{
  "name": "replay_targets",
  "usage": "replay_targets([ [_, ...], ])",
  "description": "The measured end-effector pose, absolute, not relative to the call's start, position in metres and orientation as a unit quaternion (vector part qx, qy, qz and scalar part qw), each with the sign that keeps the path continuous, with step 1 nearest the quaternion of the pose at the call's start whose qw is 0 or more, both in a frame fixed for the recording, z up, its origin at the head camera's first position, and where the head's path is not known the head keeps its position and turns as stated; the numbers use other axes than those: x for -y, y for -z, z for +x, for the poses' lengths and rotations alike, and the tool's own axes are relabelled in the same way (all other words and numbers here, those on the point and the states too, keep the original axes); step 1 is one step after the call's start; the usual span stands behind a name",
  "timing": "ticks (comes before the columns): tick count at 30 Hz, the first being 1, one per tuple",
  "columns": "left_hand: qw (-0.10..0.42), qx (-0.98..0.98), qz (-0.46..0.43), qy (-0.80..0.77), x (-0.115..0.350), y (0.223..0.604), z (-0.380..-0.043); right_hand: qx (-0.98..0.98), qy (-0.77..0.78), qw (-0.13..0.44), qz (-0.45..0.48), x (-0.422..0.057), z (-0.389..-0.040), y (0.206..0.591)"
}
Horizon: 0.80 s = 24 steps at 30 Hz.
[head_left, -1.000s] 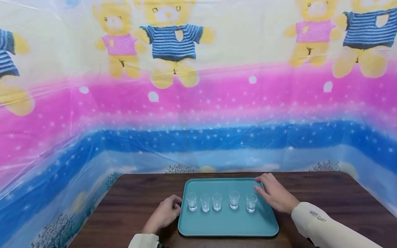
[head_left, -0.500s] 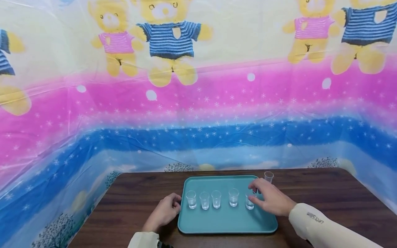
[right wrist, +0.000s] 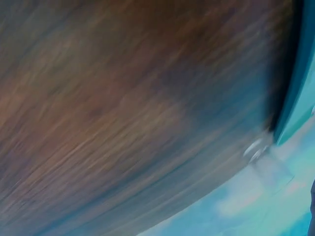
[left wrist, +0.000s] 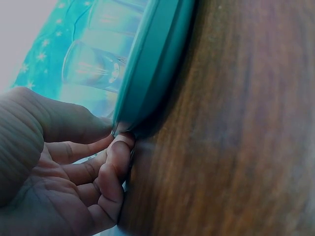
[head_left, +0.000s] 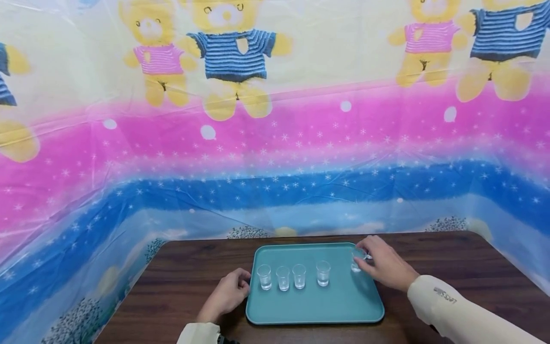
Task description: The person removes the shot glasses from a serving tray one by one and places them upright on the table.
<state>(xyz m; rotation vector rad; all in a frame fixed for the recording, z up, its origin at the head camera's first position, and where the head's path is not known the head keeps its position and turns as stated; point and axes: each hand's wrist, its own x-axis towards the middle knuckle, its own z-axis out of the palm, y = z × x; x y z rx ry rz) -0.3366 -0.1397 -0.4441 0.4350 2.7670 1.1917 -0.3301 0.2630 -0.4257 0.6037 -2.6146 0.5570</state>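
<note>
A teal tray (head_left: 313,306) lies on the wooden table, with several small clear glasses (head_left: 323,273) standing in a row on it, a little clear liquid at their bottoms. My left hand (head_left: 227,294) grips the tray's left rim; in the left wrist view the thumb (left wrist: 78,123) lies on the rim, the curled fingers under it. Over the tray's back right corner, my right hand (head_left: 388,265) pinches another shot glass (head_left: 356,263) between thumb and fingers. Behind these fingers a further glass is mostly hidden; the right wrist view has a glass (right wrist: 269,169) standing on the table beyond the tray.
The dark wooden table (head_left: 180,272) extends left and right of the tray. Behind its far edge hangs a printed cloth (head_left: 275,191) with bears and snowflakes, wrapping round both sides.
My right hand came away from a glass on the table behind the tray, took the rightmost glass from the row and moved it toward the back right. My left hand stayed at the rim.
</note>
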Motion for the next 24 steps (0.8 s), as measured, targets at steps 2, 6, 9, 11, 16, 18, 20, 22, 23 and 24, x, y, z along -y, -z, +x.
replay_targets([
  [2,0.049,-0.908,0.142,-0.391,0.14,0.444,-0.336,0.934,-0.196,0.219,0.202,-0.272,-0.333,0.425],
  [6,0.052,-0.906,0.139,-0.395,0.139,0.443,-0.336,0.933,-0.194,0.243,0.182,-0.29,-0.336,0.428],
  [9,0.053,-0.906,0.137,-0.397,0.139,0.443,-0.336,0.935,-0.195,0.246,0.166,-0.299,-0.337,0.432],
  [11,0.055,-0.906,0.136,-0.398,0.139,0.443,-0.336,0.937,-0.195,0.245,0.157,-0.303,-0.338,0.434],
  [16,0.058,-0.905,0.136,-0.4,0.14,0.443,-0.336,0.94,-0.198,0.238,0.141,-0.305,-0.339,0.44],
  [18,0.059,-0.904,0.136,-0.4,0.14,0.444,-0.337,0.943,-0.198,0.231,0.137,-0.304,-0.339,0.441],
  [20,0.06,-0.904,0.137,-0.4,0.14,0.444,-0.338,0.945,-0.197,0.224,0.133,-0.303,-0.34,0.443],
  [22,0.06,-0.905,0.137,-0.399,0.141,0.445,-0.338,0.947,-0.195,0.218,0.129,-0.302,-0.341,0.444],
  [23,0.061,-0.905,0.136,-0.399,0.141,0.445,-0.339,0.948,-0.195,0.216,0.129,-0.302,-0.341,0.445],
  [24,0.061,-0.905,0.136,-0.398,0.141,0.445,-0.339,0.949,-0.193,0.215,0.127,-0.302,-0.342,0.445],
])
